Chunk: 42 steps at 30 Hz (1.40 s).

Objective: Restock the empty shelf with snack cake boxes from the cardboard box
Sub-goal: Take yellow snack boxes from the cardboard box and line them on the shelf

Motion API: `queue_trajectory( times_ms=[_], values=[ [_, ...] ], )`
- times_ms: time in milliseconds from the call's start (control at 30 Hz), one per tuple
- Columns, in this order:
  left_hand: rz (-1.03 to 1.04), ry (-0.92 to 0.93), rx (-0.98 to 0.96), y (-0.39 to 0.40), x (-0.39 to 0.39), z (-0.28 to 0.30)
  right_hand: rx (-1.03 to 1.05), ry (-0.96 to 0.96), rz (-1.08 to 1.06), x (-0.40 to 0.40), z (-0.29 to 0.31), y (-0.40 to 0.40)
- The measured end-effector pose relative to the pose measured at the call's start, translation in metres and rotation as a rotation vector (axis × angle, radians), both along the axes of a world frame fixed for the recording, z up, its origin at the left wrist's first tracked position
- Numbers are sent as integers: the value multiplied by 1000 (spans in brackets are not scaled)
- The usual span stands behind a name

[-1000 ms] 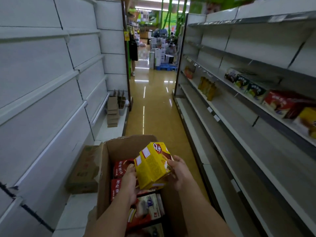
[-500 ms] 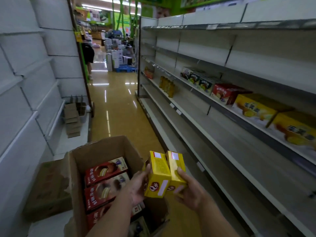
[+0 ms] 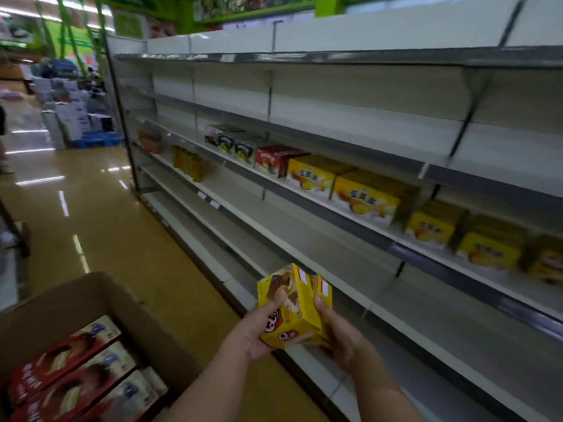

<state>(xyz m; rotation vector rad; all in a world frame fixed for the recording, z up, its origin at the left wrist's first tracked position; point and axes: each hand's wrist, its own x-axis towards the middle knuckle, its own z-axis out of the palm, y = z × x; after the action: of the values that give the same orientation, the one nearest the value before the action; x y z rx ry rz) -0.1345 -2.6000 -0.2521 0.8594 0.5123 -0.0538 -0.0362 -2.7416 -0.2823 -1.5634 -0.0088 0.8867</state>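
Here, my left hand (image 3: 259, 327) and right hand (image 3: 338, 336) pinch two yellow snack cake boxes (image 3: 289, 306) pressed side by side between them, beyond the cardboard box (image 3: 100, 300) at my left. They look light, stiff, crushable; I hold the flat outer faces.

left hand (image 3: 256, 327) + right hand (image 3: 338, 333): gripping yellow snack boxes (image 3: 289, 306) | cardboard box (image 3: 100, 303): lower left | shelf (image 3: 350, 287): right

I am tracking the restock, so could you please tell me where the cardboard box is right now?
In the head view the cardboard box stands at lower left on the aisle floor, red snack boxes inside, left of both hands.
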Motion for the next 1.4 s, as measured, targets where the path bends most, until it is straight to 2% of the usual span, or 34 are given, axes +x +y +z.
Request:
queue_trajectory(
  times_ms=[133, 367, 567, 767, 1067, 1233, 1400],
  values=[
    [-109, -29, 61, -59, 33, -8, 51, -51, -139, 12, 1, -72],
    [-166, -12, 20, -177, 72, -4, 22, -106, -660, 13, 2, -198],
    [-355, -3, 105, -255, 102, 6, 124, -82, -954, 18, 18, -292],
    [-446, -33, -33, -317, 141, 22, 256, -151, -1039, 24, 32, -346],
    [-562, -126, 15, -366, 206, 54, 198, -279, -1402, 67, 68, -386],
    [-464, -144, 236, -381, 247, 64, 198, -359, -1523, 86, 76, -405],
    [-281, -254, 413, -396, 277, 73, 269, -396, -1445, 104, 83, -425]
  ],
)
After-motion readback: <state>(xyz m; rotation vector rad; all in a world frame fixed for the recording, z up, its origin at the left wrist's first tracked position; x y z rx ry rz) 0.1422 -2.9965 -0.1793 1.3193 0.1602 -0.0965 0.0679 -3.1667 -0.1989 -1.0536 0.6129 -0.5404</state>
